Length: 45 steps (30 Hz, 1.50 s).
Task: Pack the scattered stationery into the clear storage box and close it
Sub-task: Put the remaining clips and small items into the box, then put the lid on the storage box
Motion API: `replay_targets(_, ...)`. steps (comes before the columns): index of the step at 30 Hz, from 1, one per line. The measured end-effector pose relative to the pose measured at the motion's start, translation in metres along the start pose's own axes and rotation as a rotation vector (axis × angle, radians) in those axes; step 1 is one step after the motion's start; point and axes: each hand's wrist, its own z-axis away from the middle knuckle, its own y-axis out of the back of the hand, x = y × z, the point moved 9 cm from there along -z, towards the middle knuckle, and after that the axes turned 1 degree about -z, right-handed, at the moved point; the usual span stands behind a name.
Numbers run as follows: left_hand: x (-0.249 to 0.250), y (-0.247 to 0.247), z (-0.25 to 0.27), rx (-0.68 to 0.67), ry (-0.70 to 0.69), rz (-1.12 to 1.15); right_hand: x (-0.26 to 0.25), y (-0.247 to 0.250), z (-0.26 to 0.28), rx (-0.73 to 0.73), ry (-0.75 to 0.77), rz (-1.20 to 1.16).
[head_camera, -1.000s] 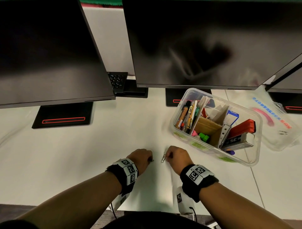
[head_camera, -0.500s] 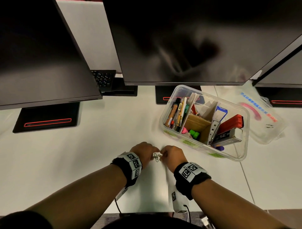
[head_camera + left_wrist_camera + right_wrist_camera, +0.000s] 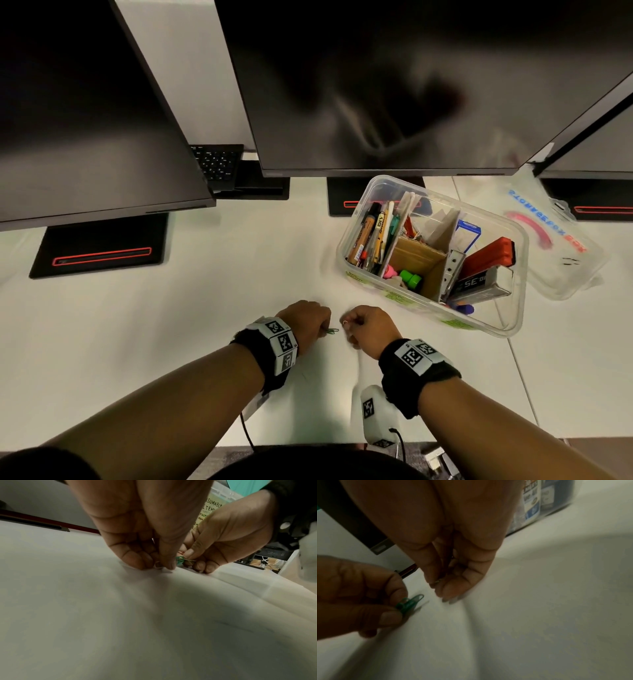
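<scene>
Head view shows your two hands low on the white counter (image 3: 171,325), knuckles nearly meeting, because the last loose pieces are too small to take any other way. Your left hand (image 3: 305,318) pinches a green paper clip (image 3: 330,331) between thumb and fingers (image 3: 392,618); the clip's long axis runs from that pinch toward your right hand (image 3: 371,329), its rounded free end just off the surface. Your right hand's fingers are curled over something small and wiry at the tips, probably another clip, though it is too blurred to name. The clear storage box (image 3: 517,308) sits open to the right, near your right hand, already holding markers, a stapler and cartons. Its lid (image 3: 561,267) lies beyond it, likely set aside for closing last.
</scene>
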Motion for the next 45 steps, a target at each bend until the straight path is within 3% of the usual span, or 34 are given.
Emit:
replay_targets(9,0.011,0.047,0.020,0.123,-0.092,0.054,-0.027,-0.017,0.012,-0.209,-0.211,-0.485)
replay_targets(15,0.034,0.059,0.029,0.177,-0.202,0.019,-0.041,-0.015,0.021,-0.199,-0.262,-0.660)
replay_targets(17,0.032,0.069,0.030,0.239,-0.218,0.039,-0.042,-0.009,0.024,-0.168,-0.282,-0.610)
replay_targets(20,0.022,0.103,0.038,0.443,-0.191,0.079,-0.049,0.001,0.032,-0.169,-0.279,-0.450)
replay_targets(23,0.014,0.145,0.041,0.608,-0.159,0.111,-0.071,0.014,0.042,-0.219,-0.169,-0.202)
replay_targets(25,0.021,0.161,0.030,0.570,-0.167,0.046,-0.095,0.032,0.048,-0.222,-0.029,-0.058)
replay_targets(28,0.042,0.162,0.011,0.412,-0.200,-0.139,-0.122,0.079,0.054,-0.093,0.098,0.032)
replay_targets(32,0.067,0.151,-0.004,0.321,-0.254,-0.298,-0.137,0.157,0.049,0.206,0.141,0.289)
replay_targets(36,0.062,0.141,-0.012,0.255,-0.163,-0.303,-0.133,0.196,0.032,0.345,0.128,0.514)
replay_targets(45,0.062,0.165,-0.016,0.446,0.028,-0.125,-0.123,0.228,0.009,0.286,0.174,0.497)
